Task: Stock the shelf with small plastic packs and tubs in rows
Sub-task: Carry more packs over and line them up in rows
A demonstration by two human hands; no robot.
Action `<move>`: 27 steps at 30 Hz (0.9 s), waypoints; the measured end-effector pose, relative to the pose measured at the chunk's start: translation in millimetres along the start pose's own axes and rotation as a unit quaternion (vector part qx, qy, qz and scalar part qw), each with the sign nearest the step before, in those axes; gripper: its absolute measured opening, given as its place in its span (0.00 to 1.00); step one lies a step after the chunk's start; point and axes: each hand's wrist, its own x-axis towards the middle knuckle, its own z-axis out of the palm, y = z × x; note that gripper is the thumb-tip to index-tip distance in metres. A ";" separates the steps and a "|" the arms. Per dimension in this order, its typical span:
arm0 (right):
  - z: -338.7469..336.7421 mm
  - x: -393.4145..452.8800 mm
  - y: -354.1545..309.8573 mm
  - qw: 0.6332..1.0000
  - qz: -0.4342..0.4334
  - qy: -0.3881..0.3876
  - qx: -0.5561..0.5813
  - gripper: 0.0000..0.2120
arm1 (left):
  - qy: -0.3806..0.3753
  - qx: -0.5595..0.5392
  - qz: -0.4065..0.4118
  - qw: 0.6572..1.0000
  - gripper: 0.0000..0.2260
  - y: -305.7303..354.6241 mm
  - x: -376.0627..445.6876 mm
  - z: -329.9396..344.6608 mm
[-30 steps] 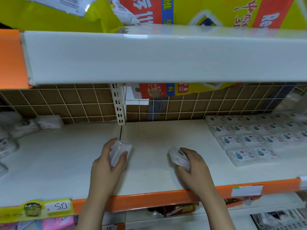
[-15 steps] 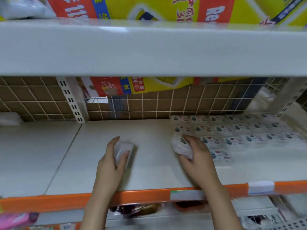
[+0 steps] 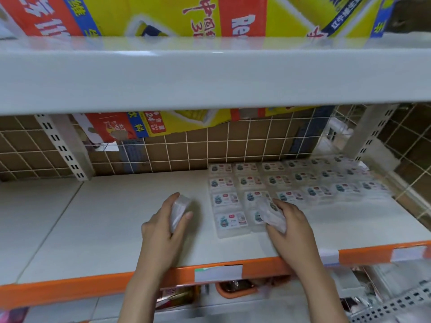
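left hand [image 3: 163,227] grip round a pack [image 3: 178,212], right hand [image 3: 291,223] likewise

The left hand [image 3: 163,229] grips one pack [image 3: 178,212] above the shelf [image 3: 105,229]. To its right, the right hand [image 3: 291,227] holds another pack [image 3: 271,214] over the front of the rows of packs [image 3: 291,185].

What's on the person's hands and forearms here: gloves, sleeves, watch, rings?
Nothing is worn that shows. The left hand and right hand are bare, with no gloves, and no rings are visible. Both forearms are uncovered down to the bottom edge of the head view: no sleeves, no watch, no bands. Nails look short and unpainted, though the image is slightly blurred.
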 end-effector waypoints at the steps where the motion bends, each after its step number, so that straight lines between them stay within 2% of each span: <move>1: -1.1 0.0 1.4 1.000 0.002 -0.001 -0.001 0.25 | -0.003 -0.002 0.002 1.000 0.22 1.5 1.8 1.3; 10: -22.3 -5.4 32.8 1.000 0.017 0.008 -0.004 0.24 | -0.027 -0.020 -0.014 0.999 0.31 27.9 8.0 31.4; 13: -36.4 -3.3 54.2 1.000 0.019 0.016 -0.013 0.23 | -0.025 -0.010 -0.010 1.000 0.30 47.0 10.8 47.2; 18: -69.6 2.8 104.1 0.999 0.037 0.009 -0.024 0.22 | -0.032 0.061 0.047 0.997 0.31 87.3 8.2 96.7; 23: -100.8 6.3 150.0 0.999 0.049 0.017 -0.015 0.22 | -0.054 0.100 0.167 0.979 0.21 126.2 -9.1 166.1; 27: -111.7 5.5 175.0 0.999 0.040 0.012 -0.012 0.20 | -0.076 0.128 0.218 0.965 0.17 143.2 -20.8 203.6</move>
